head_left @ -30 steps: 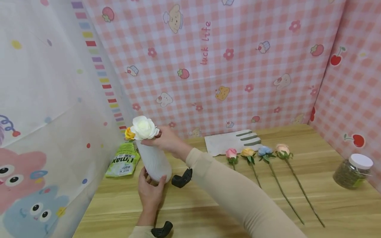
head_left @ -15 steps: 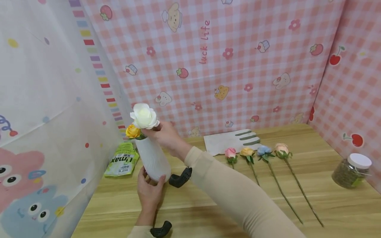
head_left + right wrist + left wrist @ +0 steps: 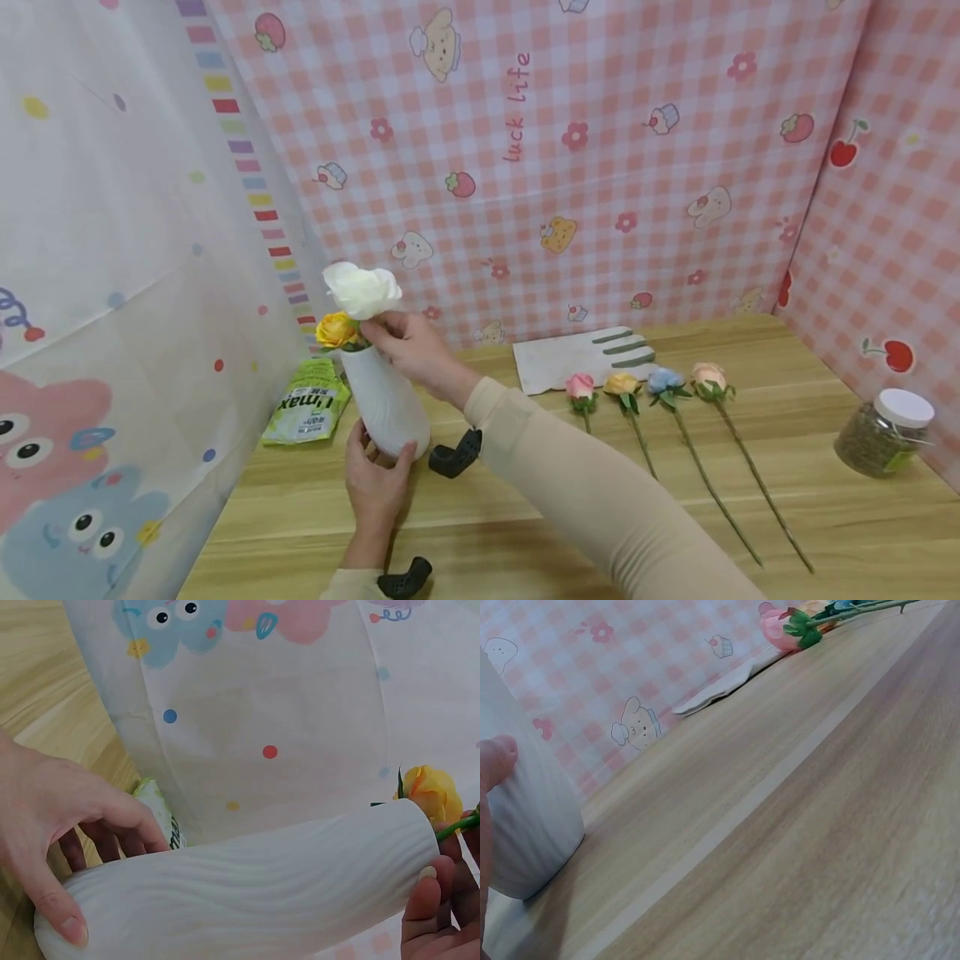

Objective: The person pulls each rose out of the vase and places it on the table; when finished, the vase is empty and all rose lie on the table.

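Observation:
A white ridged vase stands slightly tilted on the wooden table, with a yellow rose at its mouth. My left hand grips the vase low down, thumb on one side and fingers round the other; the right wrist view shows this left hand too. Just above the rim, my right hand pinches a white rose below its bloom. Its green stem shows at the vase mouth in the right wrist view. How deep the stem reaches inside is hidden.
A green packet lies left of the vase. Right of it are a white glove and pink, yellow, blue and peach roses. A lidded jar stands far right. Patterned cloth hangs behind.
The white rose has risen from the vase rim and its bloom has tipped, uncovering more of the yellow rose. My right hand has moved slightly with it; the left hand stays on the vase.

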`<state>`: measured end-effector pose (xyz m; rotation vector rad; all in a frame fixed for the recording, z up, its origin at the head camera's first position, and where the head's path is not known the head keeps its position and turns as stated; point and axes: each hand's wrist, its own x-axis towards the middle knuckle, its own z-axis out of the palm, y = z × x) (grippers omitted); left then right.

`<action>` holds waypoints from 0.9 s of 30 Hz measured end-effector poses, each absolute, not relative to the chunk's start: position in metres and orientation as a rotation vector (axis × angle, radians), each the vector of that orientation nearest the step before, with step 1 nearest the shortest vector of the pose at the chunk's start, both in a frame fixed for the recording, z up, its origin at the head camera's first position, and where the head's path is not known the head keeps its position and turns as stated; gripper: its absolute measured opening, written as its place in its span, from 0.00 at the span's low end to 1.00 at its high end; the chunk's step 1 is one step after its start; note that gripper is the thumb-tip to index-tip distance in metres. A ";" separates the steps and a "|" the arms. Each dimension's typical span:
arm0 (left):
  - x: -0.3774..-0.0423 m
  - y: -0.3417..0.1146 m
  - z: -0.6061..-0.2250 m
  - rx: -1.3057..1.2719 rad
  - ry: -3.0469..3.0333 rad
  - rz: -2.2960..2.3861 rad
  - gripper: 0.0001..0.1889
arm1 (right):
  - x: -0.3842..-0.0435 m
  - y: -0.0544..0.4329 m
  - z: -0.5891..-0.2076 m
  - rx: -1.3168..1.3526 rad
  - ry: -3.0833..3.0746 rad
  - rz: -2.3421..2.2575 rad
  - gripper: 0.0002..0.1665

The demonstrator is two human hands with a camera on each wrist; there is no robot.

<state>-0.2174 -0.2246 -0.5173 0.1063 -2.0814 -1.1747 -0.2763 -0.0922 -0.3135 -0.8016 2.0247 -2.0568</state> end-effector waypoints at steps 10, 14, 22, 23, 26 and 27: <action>-0.217 -0.226 -0.517 0.110 -2.080 -1.198 0.45 | -0.277 -0.097 -0.315 -0.869 2.304 -1.878 0.15; -0.218 -0.226 -0.517 0.115 -2.084 -1.197 0.45 | -0.276 -0.095 -0.315 -0.844 2.413 -1.934 0.10; -0.219 -0.225 -0.517 0.117 -2.082 -1.188 0.44 | -0.277 -0.092 -0.312 -0.817 2.536 -2.033 0.08; -0.218 -0.225 -0.517 0.117 -2.080 -1.185 0.44 | -0.277 -0.092 -0.311 -0.817 2.539 -2.058 0.08; -0.218 -0.225 -0.516 0.111 -2.073 -1.173 0.43 | -0.278 -0.092 -0.308 -0.825 2.546 -2.133 0.06; -0.218 -0.225 -0.516 0.109 -2.072 -1.172 0.43 | -0.278 -0.092 -0.307 -0.828 2.549 -2.155 0.06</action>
